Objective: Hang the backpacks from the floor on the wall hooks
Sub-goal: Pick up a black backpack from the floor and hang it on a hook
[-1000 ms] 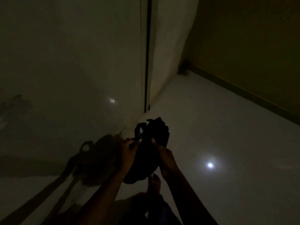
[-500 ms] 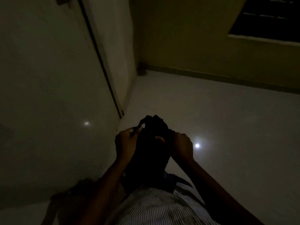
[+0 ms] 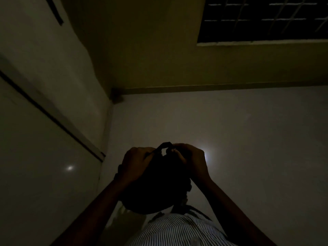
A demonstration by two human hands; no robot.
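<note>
Mid-carry, the left hand [image 3: 134, 164] and right hand [image 3: 191, 160] each pinch the top loop [image 3: 166, 145] of a dark soft fabric backpack [image 3: 156, 185] held before the chest; next that loop likely needs a wall hook, none visible

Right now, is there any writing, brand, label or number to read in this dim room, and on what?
None can be read.
The black backpack, gripped at its top loop by the left hand and right hand, is too dark to show any label.
The striped shirt, the wall and the barred window carry no visible writing.
</note>
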